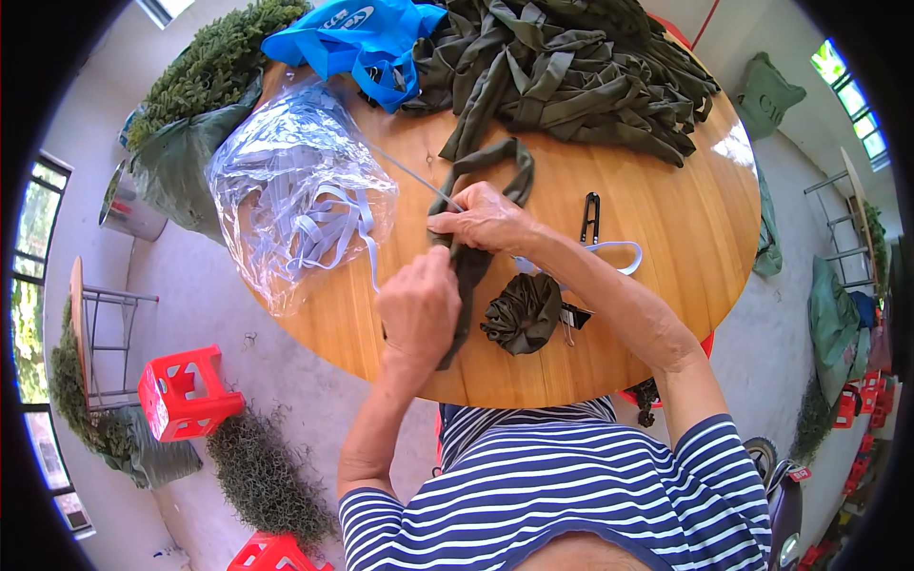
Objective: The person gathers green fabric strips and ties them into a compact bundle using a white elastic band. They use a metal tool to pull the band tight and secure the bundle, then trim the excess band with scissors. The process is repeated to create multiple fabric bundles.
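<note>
My left hand [419, 303] is closed on a dark green fabric tube [465, 285], whose lower end hangs over the table below it. Just beyond it, my right hand [487, 219] pinches the same tube, and its far part loops up past my fingers. From the right hand's fingertips a thin grey strip [409, 171] runs up and left toward a clear plastic bag [276, 152]. A gathered dark green scrunchie [522, 314] lies near my right forearm, beside a small black item with a metal pin [573, 319]. What the fingers cover is hidden.
Pale elastic bands [324, 224] fill the plastic bag. Black thread snips [591, 219] and a pale elastic loop [624, 255] lie right of my hands. Dark green fabric strips [571, 81] and a blue bag [347, 43] cover the far table [685, 228]. A red stool [188, 392] stands left.
</note>
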### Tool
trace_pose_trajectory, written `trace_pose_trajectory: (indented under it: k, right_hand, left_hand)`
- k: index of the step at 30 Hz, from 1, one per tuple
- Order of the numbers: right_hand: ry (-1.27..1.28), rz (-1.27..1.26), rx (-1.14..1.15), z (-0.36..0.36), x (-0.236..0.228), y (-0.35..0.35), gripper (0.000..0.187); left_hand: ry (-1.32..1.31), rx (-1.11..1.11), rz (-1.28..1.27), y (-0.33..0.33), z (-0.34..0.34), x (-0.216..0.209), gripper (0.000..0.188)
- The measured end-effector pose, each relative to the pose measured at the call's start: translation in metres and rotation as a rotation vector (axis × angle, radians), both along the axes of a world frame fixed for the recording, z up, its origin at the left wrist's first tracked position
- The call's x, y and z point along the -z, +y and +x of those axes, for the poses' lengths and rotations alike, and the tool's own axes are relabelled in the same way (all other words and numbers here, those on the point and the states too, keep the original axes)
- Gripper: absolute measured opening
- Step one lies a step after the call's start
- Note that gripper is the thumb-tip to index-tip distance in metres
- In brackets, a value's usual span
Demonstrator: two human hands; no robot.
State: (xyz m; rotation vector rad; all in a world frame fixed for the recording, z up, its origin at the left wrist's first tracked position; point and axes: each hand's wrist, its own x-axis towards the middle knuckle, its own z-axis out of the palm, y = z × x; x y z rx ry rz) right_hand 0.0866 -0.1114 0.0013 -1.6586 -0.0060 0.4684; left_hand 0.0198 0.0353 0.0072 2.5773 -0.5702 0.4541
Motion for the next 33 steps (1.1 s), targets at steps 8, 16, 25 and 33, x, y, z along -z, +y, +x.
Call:
trace_pose_trajectory:
  k: [8,16,25,33]
  right_hand:
    - [0.173,0.447,-0.101,-0.031,-0.037,-0.042,0.02]
    - [0.147,0.496,-0.09,-0.051,-0.047,-0.045,0.019]
    - [-0.081,-0.016,0.132,-0.077,-0.061,-0.042,0.025]
    - [0.055,0.264,0.109,-0.088,-0.059,-0.053,0.021]
  left_hand:
    - [0.448,0.041,-0.899,0.013,-0.026,-0.041,0.015]
    - [1.06,0.265,-1.042,0.005,0.005,-0.026,0.019]
    - [0.901,0.23,-1.166,-0.012,-0.007,-0.024,0.015]
    - [1.131,0.345,-1.399,-0.015,-0.01,-0.018,0.019]
